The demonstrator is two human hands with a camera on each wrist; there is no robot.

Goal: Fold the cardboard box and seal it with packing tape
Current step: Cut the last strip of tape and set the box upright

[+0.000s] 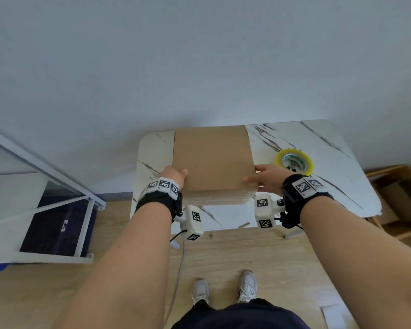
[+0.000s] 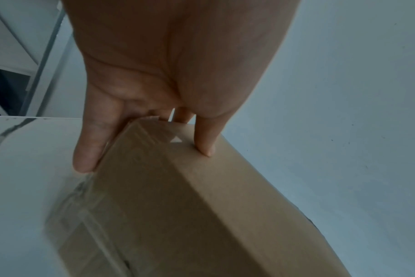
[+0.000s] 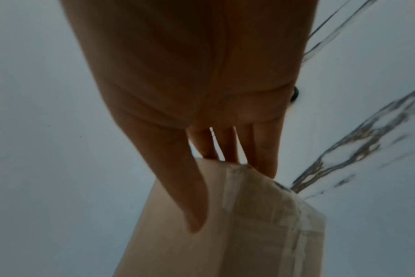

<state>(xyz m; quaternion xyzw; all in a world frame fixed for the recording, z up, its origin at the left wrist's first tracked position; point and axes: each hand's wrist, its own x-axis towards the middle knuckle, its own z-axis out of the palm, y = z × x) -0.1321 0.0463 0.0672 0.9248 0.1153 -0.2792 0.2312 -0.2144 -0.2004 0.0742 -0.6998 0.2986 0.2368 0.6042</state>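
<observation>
A closed brown cardboard box [image 1: 214,160] lies flat on the white marble-look table [image 1: 330,162], near its back left part. My left hand [image 1: 175,175] holds the box's near left corner, thumb on the top face and fingers down the side. My right hand [image 1: 259,178] holds the near right corner the same way. The left wrist view shows the left hand [image 2: 145,160] pinching the box [image 2: 201,206] at its edge. The right wrist view has the right hand [image 3: 231,200] on the box [image 3: 201,243], whose side face looks glossy with clear tape. A yellow-rimmed tape roll [image 1: 279,160] lies just right of the box.
A pale wall stands right behind the table. To the left is a white metal frame [image 1: 57,186] with a dark bin under it. A wooden crate [image 1: 394,200] sits on the floor at the right. A cable [image 1: 179,269] and paper scraps lie on the wooden floor.
</observation>
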